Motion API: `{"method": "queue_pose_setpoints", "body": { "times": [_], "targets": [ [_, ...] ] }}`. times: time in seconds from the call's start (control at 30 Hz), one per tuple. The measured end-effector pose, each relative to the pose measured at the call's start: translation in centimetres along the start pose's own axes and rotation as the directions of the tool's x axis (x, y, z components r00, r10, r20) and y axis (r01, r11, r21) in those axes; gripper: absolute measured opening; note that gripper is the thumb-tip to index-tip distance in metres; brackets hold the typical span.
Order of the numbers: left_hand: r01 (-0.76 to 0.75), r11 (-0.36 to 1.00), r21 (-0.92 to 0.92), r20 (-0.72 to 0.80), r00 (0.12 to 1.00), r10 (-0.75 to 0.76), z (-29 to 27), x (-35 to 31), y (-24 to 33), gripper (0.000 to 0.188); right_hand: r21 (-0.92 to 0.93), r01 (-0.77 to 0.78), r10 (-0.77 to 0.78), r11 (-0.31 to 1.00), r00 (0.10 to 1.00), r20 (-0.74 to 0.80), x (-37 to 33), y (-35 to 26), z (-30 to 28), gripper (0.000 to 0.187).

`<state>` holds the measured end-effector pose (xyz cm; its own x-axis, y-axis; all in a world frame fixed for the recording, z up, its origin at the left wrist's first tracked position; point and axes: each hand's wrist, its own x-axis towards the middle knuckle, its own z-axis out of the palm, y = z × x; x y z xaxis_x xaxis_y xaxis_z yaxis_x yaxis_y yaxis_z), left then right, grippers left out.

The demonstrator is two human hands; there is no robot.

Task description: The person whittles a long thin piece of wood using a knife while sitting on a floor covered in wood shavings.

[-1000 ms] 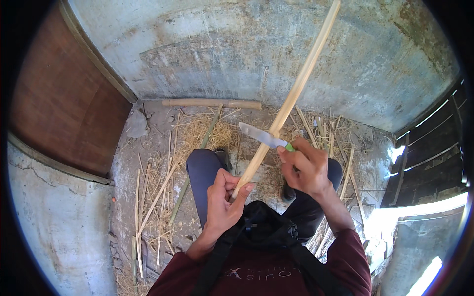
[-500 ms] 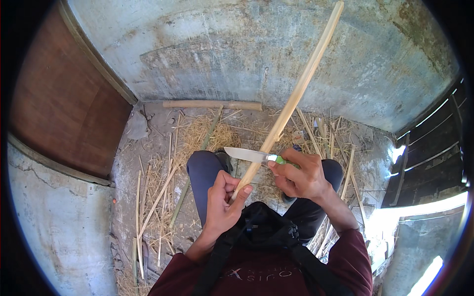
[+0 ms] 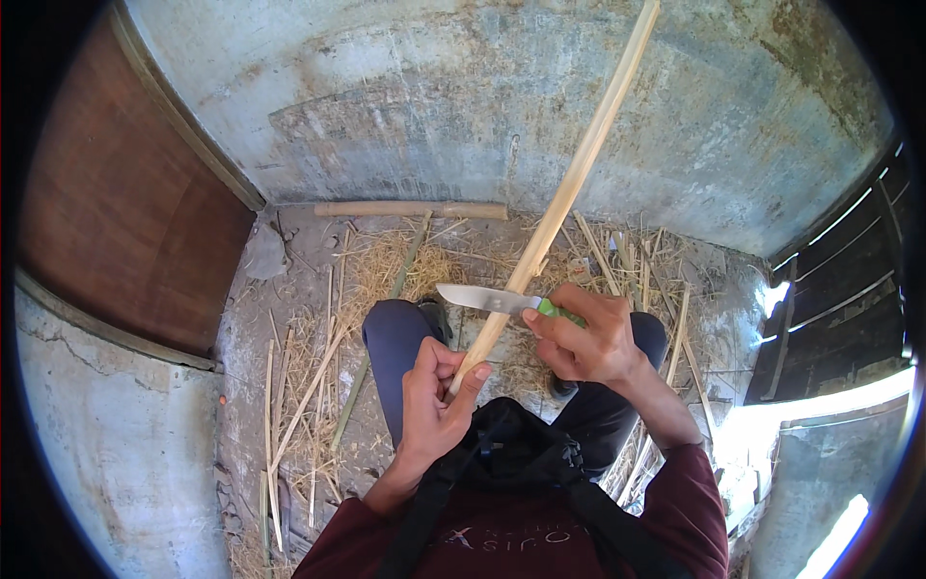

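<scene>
The left hand (image 3: 434, 405) pinches a bamboo strip (image 3: 569, 198) by its near end; farther along, the right hand's (image 3: 593, 343) fingers wrap a green-handled knife (image 3: 475, 297), blade crossing the strip, which slants away rightward.

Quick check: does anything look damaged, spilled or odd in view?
Yes. A sliver juts from the strip just beyond the knife, breaking its straight edge. Shavings lie strewn, ungathered, and the lower-left wall is cracked.

Knife (image 3: 509, 302) now nearer left hand (image 3: 434, 398) along wooden strip (image 3: 579, 176), blade (image 3: 473, 296) more level
</scene>
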<state>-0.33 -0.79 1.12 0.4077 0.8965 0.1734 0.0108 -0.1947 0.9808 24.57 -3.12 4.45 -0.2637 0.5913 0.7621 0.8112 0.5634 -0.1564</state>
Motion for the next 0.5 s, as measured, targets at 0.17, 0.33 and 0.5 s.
{"method": "queue_pose_setpoints", "body": {
  "times": [0.17, 0.33, 0.5],
  "targets": [
    [0.014, 1.000, 0.009, -0.005, 1.000, -0.014, -0.4, -0.4, -0.4, 0.027, -0.021, -0.101, 0.097, 0.995, 0.984, -0.152, 0.4, 3.5, -0.9, 0.023],
    [0.056, 0.998, 0.031, -0.012, 0.998, -0.056, -1.3, -1.5, -2.2, 0.027, 0.099, -0.220, 0.232, 0.970, 0.963, -0.139, 1.7, 5.3, -1.4, 0.015],
    [0.068, 0.997, 0.034, -0.020, 0.998, -0.068, -1.0, -1.1, -2.0, 0.027, 0.124, -0.216, 0.230, 0.969, 0.966, -0.117, 1.1, 5.1, -1.0, 0.016]
  ]
}}
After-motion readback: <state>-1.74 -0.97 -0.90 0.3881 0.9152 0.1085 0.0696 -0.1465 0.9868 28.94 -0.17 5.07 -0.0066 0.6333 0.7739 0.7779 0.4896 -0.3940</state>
